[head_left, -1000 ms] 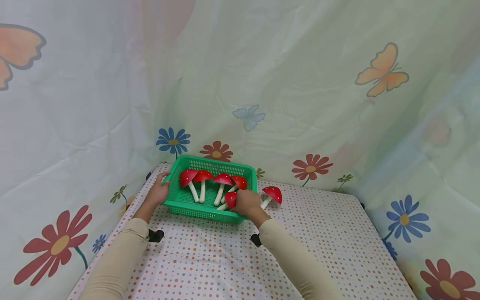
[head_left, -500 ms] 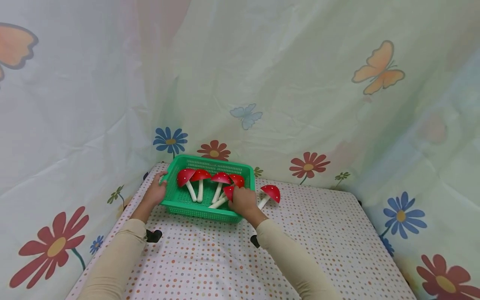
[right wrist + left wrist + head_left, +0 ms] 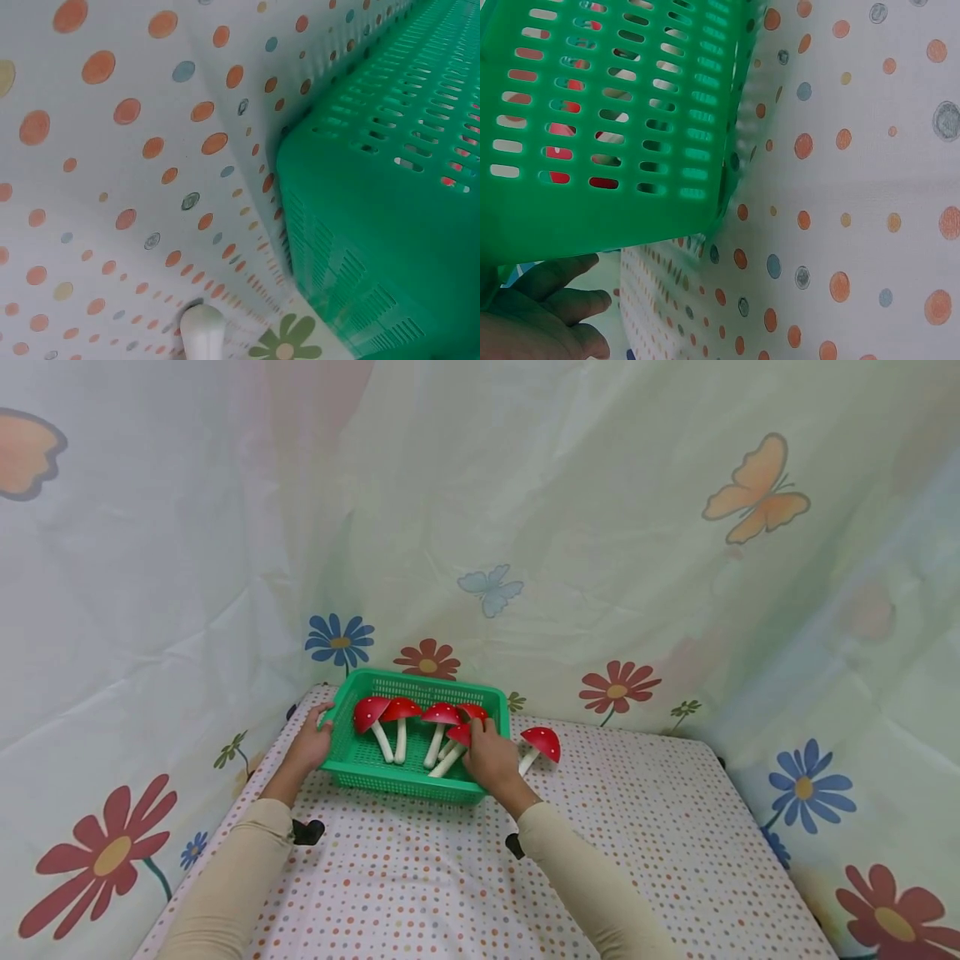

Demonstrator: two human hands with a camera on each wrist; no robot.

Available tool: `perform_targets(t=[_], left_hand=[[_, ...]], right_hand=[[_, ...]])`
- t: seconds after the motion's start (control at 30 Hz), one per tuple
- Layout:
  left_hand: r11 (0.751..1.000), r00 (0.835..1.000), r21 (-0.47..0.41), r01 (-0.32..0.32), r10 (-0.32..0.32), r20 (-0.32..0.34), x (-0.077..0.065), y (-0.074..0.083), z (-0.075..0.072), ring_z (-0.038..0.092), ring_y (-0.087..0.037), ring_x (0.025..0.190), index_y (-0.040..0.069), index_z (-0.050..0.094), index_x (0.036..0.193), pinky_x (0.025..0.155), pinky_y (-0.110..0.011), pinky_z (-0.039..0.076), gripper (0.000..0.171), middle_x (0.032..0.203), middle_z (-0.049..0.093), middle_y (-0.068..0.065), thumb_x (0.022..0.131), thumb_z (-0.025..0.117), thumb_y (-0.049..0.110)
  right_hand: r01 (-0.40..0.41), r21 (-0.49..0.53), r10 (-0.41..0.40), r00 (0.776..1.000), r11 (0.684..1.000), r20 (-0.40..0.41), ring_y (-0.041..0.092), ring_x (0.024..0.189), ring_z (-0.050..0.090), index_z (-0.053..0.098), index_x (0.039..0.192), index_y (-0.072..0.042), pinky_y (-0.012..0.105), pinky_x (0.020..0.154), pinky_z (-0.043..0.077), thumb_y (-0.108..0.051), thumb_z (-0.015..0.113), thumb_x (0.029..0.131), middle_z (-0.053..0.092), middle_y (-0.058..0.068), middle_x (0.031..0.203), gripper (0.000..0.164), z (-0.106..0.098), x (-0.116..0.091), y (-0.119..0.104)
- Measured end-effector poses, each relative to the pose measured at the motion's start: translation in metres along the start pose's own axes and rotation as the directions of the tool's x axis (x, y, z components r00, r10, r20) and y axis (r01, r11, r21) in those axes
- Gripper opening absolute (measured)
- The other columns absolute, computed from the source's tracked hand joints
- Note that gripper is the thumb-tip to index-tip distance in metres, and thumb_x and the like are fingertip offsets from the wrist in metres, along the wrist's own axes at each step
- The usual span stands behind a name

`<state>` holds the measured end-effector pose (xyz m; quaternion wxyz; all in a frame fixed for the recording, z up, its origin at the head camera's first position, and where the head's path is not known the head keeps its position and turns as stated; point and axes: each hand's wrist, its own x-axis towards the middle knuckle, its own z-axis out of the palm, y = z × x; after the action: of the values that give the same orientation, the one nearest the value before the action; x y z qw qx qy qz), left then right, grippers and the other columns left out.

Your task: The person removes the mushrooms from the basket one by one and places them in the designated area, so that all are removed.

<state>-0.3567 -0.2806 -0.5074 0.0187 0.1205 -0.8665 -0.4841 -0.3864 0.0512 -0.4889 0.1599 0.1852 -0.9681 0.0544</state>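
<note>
A green plastic basket (image 3: 405,787) rests on the dotted tablecloth with several red-capped toy mushrooms (image 3: 441,714) lying inside, their white stems pointing toward me. My left hand (image 3: 310,748) grips the basket's left rim; in the left wrist view its fingers (image 3: 581,300) curl beside the green wall. Reaching over the right side, my right hand (image 3: 491,762) holds the nearest mushroom (image 3: 448,758) by its cap, partly hiding it. Another mushroom (image 3: 543,743) lies on the cloth just right of the basket. Only its stem end (image 3: 202,330) shows in the right wrist view.
White cloth with coloured dots (image 3: 630,827) covers the table and extends to the right. A printed curtain (image 3: 615,560) with flowers and butterflies stands close behind the basket and along both sides.
My right hand has carried the mushroom from the basket's front right corner further in, beside the others, and its stem now tilts more steeply. My left hand stays on the rim.
</note>
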Motion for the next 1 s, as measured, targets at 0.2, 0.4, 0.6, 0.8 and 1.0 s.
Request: perform_targets(t=[0.2, 0.4, 0.6, 0.8, 1.0], left_hand=[[1.0, 1.0, -0.008, -0.005, 0.005, 0.01, 0.0, 0.0, -0.001, 0.02, -0.048, 0.147, 0.022, 0.014, 0.158, 0.114, -0.064, 0.023, 0.05, 0.162, 0.016, -0.026, 0.109, 0.023, 0.028], [1.0, 1.0, -0.005, -0.004, 0.004, 0.01, 0.0, 0.002, -0.001, 0.018, -0.048, 0.147, 0.023, 0.014, 0.158, 0.115, -0.064, 0.022, 0.05, 0.163, 0.015, -0.025, 0.109, 0.023, 0.028], [1.0, 1.0, -0.006, -0.005, 0.005, 0.005, -0.002, 0.001, -0.001, 0.019, -0.047, 0.147, 0.023, 0.014, 0.158, 0.115, -0.064, 0.022, 0.05, 0.163, 0.015, -0.024, 0.109, 0.023, 0.028], [1.0, 1.0, -0.015, -0.001, 0.001, -0.002, -0.002, 0.002, -0.001, 0.018, -0.046, 0.148, 0.024, 0.015, 0.158, 0.115, -0.064, 0.021, 0.05, 0.164, 0.014, -0.023, 0.109, 0.024, 0.028], [1.0, 1.0, -0.012, 0.002, -0.002, 0.0, -0.002, 0.002, -0.001, 0.018, -0.046, 0.148, 0.023, 0.015, 0.158, 0.115, -0.063, 0.021, 0.05, 0.164, 0.014, -0.023, 0.109, 0.023, 0.028]], right_hand=[[-0.014, 0.159, 0.022, 0.998, 0.987, -0.05, 0.014, 0.052, 0.047, 0.057, 0.104, -0.01, 0.027, 0.047, 0.041, -0.018, 0.068, 0.086, 0.058, 0.008, 0.102, 0.022, 0.006, -0.002, 0.007], [-0.031, 0.237, 0.057, 0.993, 0.971, -0.105, 0.013, 0.059, 0.052, 0.062, 0.1, -0.01, 0.027, 0.053, 0.045, -0.021, 0.074, 0.086, 0.061, 0.006, 0.096, 0.021, 0.007, -0.005, 0.009], [-0.025, 0.249, 0.06, 0.989, 0.968, -0.132, 0.011, 0.061, 0.054, 0.068, 0.085, -0.01, 0.024, 0.053, 0.044, -0.019, 0.072, 0.088, 0.063, 0.002, 0.083, 0.01, 0.008, -0.006, 0.008], [-0.031, 0.305, 0.076, 0.988, 0.952, -0.136, 0.013, 0.06, 0.054, 0.067, 0.086, -0.007, 0.025, 0.052, 0.044, -0.011, 0.067, 0.088, 0.064, 0.003, 0.087, 0.004, 0.005, -0.005, 0.01], [-0.007, 0.366, 0.102, 0.965, 0.93, -0.241, 0.017, 0.068, 0.063, 0.066, 0.093, -0.007, 0.029, 0.057, 0.051, -0.011, 0.068, 0.088, 0.068, 0.006, 0.094, 0.007, 0.006, -0.009, 0.014]])
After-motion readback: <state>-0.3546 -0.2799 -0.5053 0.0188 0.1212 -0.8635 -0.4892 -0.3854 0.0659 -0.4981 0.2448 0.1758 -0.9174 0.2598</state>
